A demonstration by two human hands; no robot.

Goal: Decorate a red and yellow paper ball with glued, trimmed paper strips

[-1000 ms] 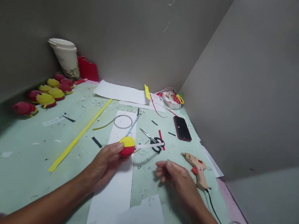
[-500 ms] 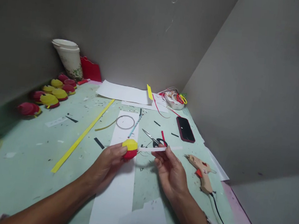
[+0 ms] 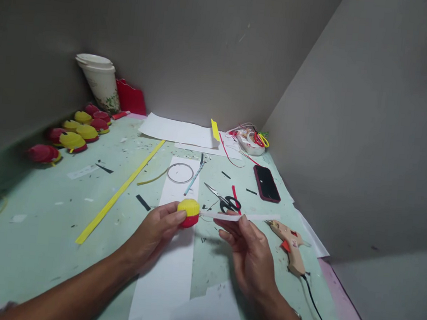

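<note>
Two hands, one small part

Left hand point(image 3: 162, 228): thumb and fingers clamped on the red-and-yellow piece point(image 3: 191, 214), held above the long white sheet point(image 3: 167, 271). Right hand point(image 3: 255, 259): thumb and fingers pinched on the narrow white strip point(image 3: 223, 216) at the piece's right side. Piece looks light, likely dents if squeezed; grip by the sides. Strip looks thin, likely creases; take it flat. Scissors point(image 3: 228, 202) just beyond, glue gun point(image 3: 291, 248) right.
</note>
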